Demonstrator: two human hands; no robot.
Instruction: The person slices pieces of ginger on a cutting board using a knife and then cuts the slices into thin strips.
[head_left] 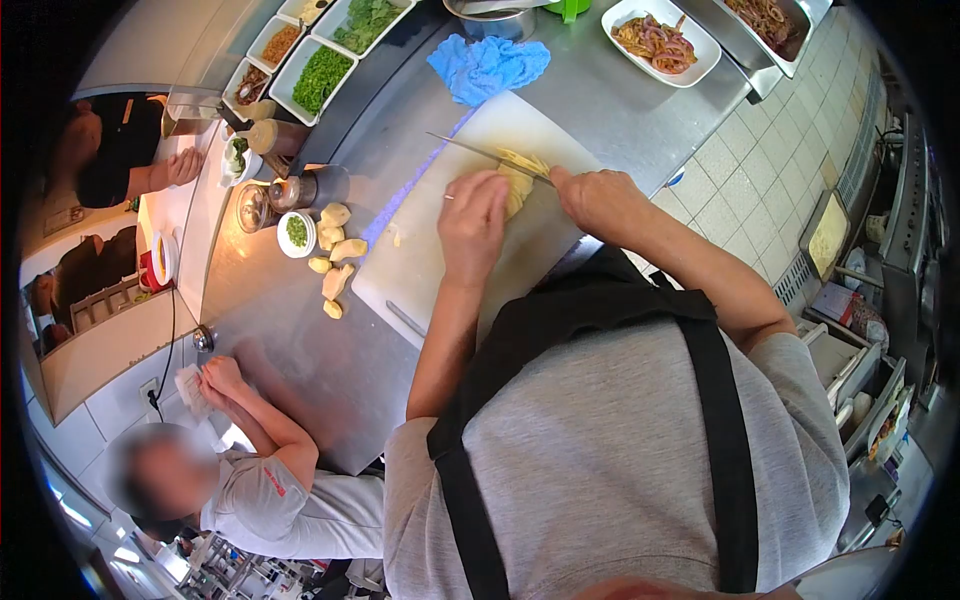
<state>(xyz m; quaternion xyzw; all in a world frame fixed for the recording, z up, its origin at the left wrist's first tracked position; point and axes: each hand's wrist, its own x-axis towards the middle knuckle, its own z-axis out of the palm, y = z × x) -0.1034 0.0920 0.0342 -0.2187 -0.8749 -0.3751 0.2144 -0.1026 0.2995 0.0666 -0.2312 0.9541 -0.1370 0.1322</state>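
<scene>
My right hand point(605, 205) is wrapped around the handle of a kitchen knife point(470, 149), whose blade points to the upper left across a white cutting board point(410, 255). Thin-cut yellow ginger point(518, 185) lies under and beside the blade. My left hand point(475, 220) has its fingers curled against the left side of the ginger; its fingertips are partly hidden. Several peeled ginger pieces point(338, 282) rest on the steel counter left of the board. A small metal tool point(406, 318) lies near the board's lower left edge.
A blue cloth point(488, 68) lies beyond the board, and a white dish of sliced onions point(655, 45) stands at upper right. Tubs of chopped greens point(318, 80) line the back. A small cup of green onion point(297, 233) sits left. A co-worker point(270, 490) stands at lower left.
</scene>
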